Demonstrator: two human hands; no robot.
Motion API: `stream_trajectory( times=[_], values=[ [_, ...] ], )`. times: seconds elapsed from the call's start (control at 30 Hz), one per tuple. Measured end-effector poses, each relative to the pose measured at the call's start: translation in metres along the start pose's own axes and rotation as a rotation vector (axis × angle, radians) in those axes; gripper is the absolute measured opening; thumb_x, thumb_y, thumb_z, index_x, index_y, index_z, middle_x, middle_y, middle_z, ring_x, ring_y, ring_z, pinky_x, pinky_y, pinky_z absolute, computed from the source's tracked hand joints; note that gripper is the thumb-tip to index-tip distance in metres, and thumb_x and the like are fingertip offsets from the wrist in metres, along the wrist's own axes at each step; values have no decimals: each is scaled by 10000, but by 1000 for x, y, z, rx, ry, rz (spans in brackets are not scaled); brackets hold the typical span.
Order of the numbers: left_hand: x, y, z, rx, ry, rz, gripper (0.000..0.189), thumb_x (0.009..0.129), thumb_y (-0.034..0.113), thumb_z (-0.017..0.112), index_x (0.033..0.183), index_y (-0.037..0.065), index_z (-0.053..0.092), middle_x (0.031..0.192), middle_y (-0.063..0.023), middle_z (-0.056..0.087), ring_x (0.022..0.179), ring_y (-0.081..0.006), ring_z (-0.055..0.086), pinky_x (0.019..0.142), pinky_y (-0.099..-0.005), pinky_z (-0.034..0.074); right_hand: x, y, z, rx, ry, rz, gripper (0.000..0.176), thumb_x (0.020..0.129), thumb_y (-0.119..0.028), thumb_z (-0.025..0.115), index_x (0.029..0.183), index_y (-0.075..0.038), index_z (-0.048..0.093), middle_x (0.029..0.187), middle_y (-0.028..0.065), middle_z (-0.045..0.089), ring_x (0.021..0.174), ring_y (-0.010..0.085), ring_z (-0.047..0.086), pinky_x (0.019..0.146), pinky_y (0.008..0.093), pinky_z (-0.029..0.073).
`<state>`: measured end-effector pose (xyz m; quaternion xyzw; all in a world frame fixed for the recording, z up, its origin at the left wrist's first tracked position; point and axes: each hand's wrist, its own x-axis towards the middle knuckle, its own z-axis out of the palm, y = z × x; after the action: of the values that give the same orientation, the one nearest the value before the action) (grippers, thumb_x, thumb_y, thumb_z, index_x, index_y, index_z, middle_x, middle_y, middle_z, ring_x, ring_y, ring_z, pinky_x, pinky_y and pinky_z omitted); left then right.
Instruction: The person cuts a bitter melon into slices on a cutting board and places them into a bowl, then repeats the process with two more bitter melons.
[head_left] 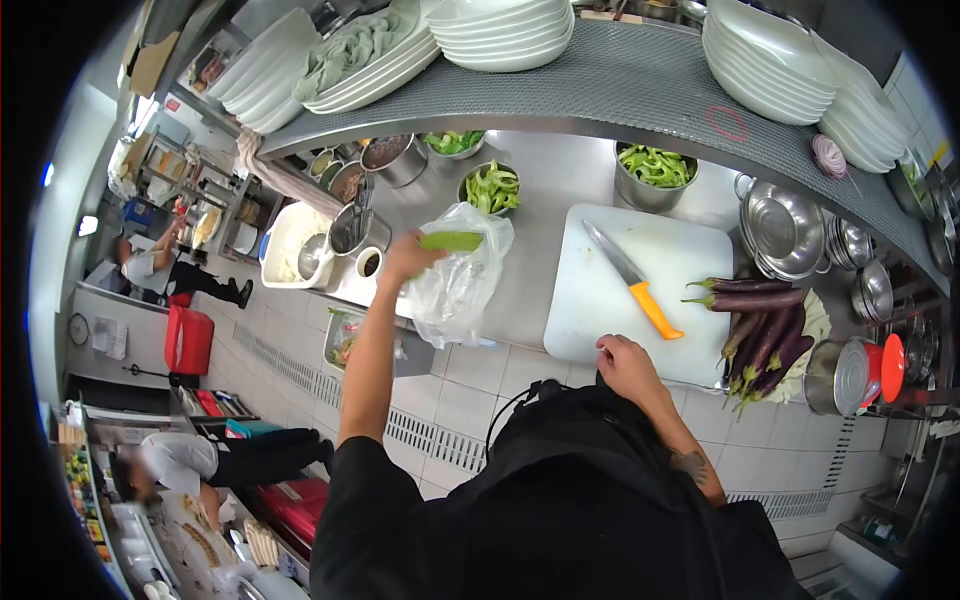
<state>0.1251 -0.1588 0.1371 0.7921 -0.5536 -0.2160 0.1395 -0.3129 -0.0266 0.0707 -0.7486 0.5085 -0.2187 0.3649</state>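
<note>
My left hand (pixel 408 258) grips one end of a long green vegetable (pixel 451 241), which lies over a crumpled clear plastic bag (pixel 462 290) at the counter's front edge. Fingers curled, my right hand (pixel 628 365) is at the near edge of the white cutting board (pixel 585 320); whether it holds anything is hidden. On the board rests a knife with a yellow handle (pixel 655 310), blade pointing to the upper left. Several purple eggplants (pixel 765 345) lie across the board's right side. Behind the bag stands a metal bowl of cut green pieces (pixel 490 188).
A pot of green strips (pixel 655 166) stands behind the board. Metal colanders (pixel 783 228) are at the right. White plates (pixel 505 35) fill the overhead shelf (pixel 600 95). A white tub (pixel 290 250) sits left. Two people (pixel 180 460) (pixel 155 265) are farther left.
</note>
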Motion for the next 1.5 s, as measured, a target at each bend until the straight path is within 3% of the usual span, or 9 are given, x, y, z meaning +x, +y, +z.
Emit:
stream_trajectory(
  times=[0.2, 0.3, 0.53, 0.8, 0.87, 1.0, 1.1, 1.4, 1.5],
  values=[
    [-10, 6, -64, -33, -32, 36, 311, 774, 127, 833, 965, -42, 655, 746, -99, 702, 637, -165, 701, 530, -308, 547, -1, 20, 5, -26, -37, 6, 169, 875, -102, 613, 1010, -12, 661, 922, 193, 689, 820, 388, 673, 751, 472, 543],
    [0, -12, -64, -571, -92, 34, 242, 759, -32, 728, 975, -75, 628, 774, -149, 700, 587, -187, 684, 511, -299, 554, 5, 18, 4, -92, -60, 44, 175, 875, -104, 610, 1012, -11, 666, 941, 199, 696, 832, 390, 678, 757, 473, 546],
    [-9, -18, -92, -236, 49, 93, 271, 745, 5, 736, 991, -79, 661, 851, -137, 724, 666, -182, 727, 548, -291, 590, 6, 25, -1, -55, -32, 35, 184, 879, -109, 604, 1024, -11, 661, 922, 200, 689, 820, 389, 671, 753, 474, 538],
    [-70, 12, -169, -270, 124, 47, 325, 774, -17, 741, 1082, -78, 658, 913, -134, 728, 722, -165, 714, 626, -270, 582, -8, 30, 0, -33, -11, 68, 167, 873, -102, 608, 1008, -16, 656, 907, 195, 687, 823, 386, 670, 755, 474, 536],
    [-79, 16, -174, -444, 96, 34, 307, 779, -19, 745, 1066, -83, 659, 929, -133, 726, 752, -153, 711, 625, -267, 573, -9, 33, 0, -30, 0, 63, 164, 873, -103, 610, 1004, -16, 654, 902, 194, 686, 822, 387, 668, 758, 475, 536],
    [-30, -17, -156, -536, -139, 70, 323, 766, 15, 770, 1072, -52, 693, 938, -103, 729, 812, -148, 682, 707, -280, 557, -7, 36, 2, -25, -25, 79, 162, 870, -101, 613, 1002, -16, 654, 903, 195, 686, 823, 391, 666, 763, 473, 536],
    [15, -45, -121, -212, -67, 214, 358, 715, 54, 804, 1056, -26, 731, 918, -63, 734, 818, -134, 666, 741, -295, 540, -6, 36, 5, -61, -10, 28, 164, 871, -102, 616, 1005, -18, 657, 901, 193, 686, 822, 390, 666, 768, 470, 537],
    [-33, 64, -134, -102, -134, 298, 319, 736, 75, 782, 1031, -39, 743, 856, -50, 725, 781, -115, 633, 740, -288, 511, -7, 13, -17, 255, 149, 141, 225, 881, -110, 656, 1078, -2, 664, 836, 161, 660, 751, 334, 650, 706, 427, 534],
    [-57, 119, -135, -156, -331, 429, 323, 752, 62, 770, 1061, -26, 736, 868, -41, 718, 768, -94, 620, 714, -267, 505, 4, -17, -34, 292, 275, 48, 295, 890, -142, 679, 1151, -7, 655, 916, 160, 642, 800, 297, 637, 747, 401, 526]
  ],
)
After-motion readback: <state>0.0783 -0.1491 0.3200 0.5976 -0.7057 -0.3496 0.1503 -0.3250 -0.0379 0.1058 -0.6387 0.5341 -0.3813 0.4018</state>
